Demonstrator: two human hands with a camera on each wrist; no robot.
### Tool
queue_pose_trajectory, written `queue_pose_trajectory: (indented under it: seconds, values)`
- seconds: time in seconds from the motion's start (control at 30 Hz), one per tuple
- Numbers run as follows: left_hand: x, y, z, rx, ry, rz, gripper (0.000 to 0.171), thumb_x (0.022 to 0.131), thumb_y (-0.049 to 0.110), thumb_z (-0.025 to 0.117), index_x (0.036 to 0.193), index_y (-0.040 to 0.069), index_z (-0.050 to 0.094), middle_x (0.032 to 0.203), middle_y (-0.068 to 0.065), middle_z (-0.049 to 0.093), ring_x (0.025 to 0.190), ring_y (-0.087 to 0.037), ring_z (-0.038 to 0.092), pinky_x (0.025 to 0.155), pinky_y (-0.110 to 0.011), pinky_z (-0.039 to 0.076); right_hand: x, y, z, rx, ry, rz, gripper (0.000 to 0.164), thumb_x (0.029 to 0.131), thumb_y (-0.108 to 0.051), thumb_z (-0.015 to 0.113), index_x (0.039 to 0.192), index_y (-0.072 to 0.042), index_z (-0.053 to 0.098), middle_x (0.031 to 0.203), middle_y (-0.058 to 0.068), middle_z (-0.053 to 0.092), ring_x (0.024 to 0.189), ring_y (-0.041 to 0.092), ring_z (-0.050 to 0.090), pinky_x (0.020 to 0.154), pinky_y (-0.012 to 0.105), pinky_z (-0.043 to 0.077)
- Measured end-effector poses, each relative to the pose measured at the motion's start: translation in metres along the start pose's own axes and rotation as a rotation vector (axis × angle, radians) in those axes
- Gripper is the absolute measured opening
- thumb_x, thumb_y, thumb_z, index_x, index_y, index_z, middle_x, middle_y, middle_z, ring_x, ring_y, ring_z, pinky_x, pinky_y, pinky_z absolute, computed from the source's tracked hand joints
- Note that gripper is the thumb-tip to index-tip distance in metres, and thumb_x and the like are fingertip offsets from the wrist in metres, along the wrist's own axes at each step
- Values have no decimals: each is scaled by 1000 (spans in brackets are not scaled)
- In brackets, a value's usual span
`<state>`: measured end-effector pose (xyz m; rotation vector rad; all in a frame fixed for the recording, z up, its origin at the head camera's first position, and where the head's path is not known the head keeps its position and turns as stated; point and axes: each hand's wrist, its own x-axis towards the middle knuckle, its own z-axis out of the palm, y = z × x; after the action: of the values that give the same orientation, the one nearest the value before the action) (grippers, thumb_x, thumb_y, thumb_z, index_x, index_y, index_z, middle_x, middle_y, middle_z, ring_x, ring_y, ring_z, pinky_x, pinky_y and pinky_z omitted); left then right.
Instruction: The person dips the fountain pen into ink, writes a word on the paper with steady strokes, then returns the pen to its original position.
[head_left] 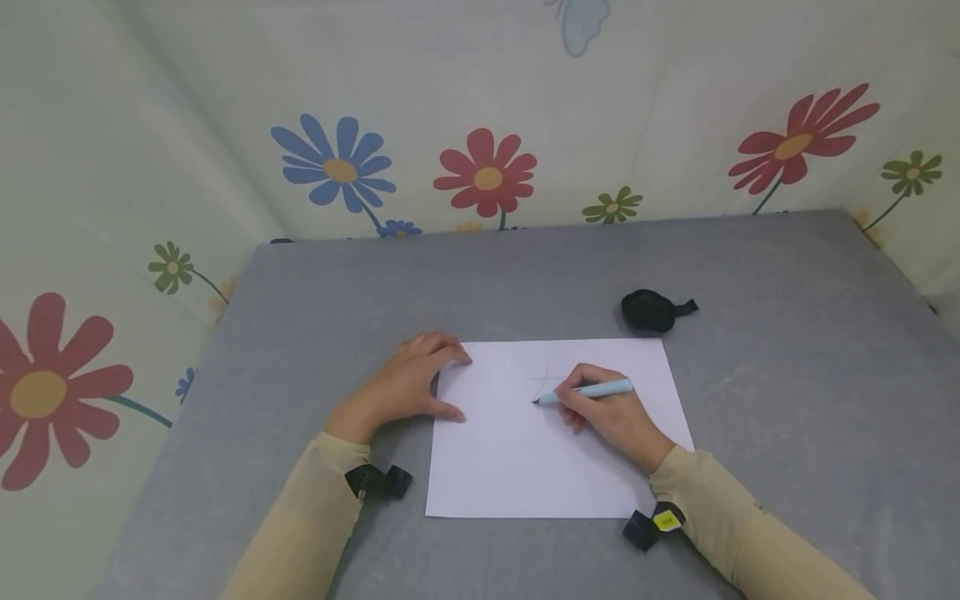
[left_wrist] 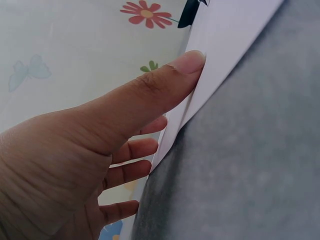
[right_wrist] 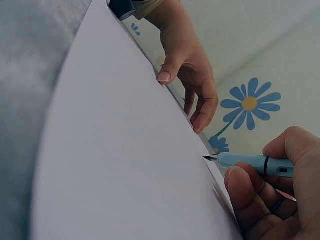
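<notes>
A white sheet of paper (head_left: 510, 467) lies on the grey table, with a few thin crossing lines (head_left: 547, 378) in its upper middle. My right hand (head_left: 609, 417) pinches a light blue fountain pen (head_left: 611, 387), its dark nib (right_wrist: 209, 158) at the paper just below and left of those lines. At the sheet's left edge rests my left hand (head_left: 408, 383), thumb and fingers spread apart. In the left wrist view its thumb (left_wrist: 187, 64) presses the edge of the paper, which bends up slightly there.
Beyond the sheet's upper right corner sits a small black round object (head_left: 648, 311) with a short strap. Both wrists wear black camera mounts (head_left: 378, 482) close over the table. A flower-printed curtain (head_left: 420, 100) hangs behind the grey table (head_left: 810, 358).
</notes>
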<state>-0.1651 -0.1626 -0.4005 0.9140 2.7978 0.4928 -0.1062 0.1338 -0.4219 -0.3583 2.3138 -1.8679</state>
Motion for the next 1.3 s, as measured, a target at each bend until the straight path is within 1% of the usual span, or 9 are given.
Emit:
queue_pose_trajectory:
  seconds: [0.23, 0.5, 0.77, 1.03, 1.3]
  values:
    - [0, 0, -1, 4, 6, 13, 73, 65, 48, 85, 125, 18, 58, 136, -6, 50, 131, -27, 42, 112, -51, 31, 0, 1, 1, -2, -6, 5, 12, 92, -10, 62, 85, 0, 61, 72, 11, 63, 59, 12, 59, 56, 28, 55]
    - [-2, -2, 1, 2, 11, 15, 72, 65, 49, 85, 125, 18, 58, 135, -6, 50, 131, -27, 42, 111, -51, 32, -1, -1, 2, 5, -3, 7, 10, 92, -9, 61, 86, -1, 61, 73, 13, 63, 58, 11, 59, 55, 29, 55]
    - [-2, -3, 2, -3, 22, 26, 72, 65, 50, 84, 124, 18, 58, 136, -5, 51, 130, -27, 42, 111, -51, 32, 1, -2, 1, 22, 43, 3, 12, 92, -11, 62, 86, 0, 61, 73, 14, 64, 56, 13, 59, 55, 30, 55]
    - [-4, 0, 1, -3, 12, 6, 72, 66, 50, 84, 125, 19, 58, 137, -5, 50, 131, -27, 42, 111, -51, 33, 1, -1, 0, 32, 71, 1, 14, 92, -12, 62, 87, 1, 60, 74, 15, 64, 56, 13, 59, 54, 29, 54]
    - [-4, 0, 1, -3, 24, 16, 72, 65, 49, 85, 124, 18, 58, 135, -5, 51, 130, -26, 43, 111, -50, 32, 4, -1, -5, 29, 136, 9, 16, 93, -13, 62, 88, 2, 60, 76, 16, 65, 57, 12, 60, 55, 29, 54]
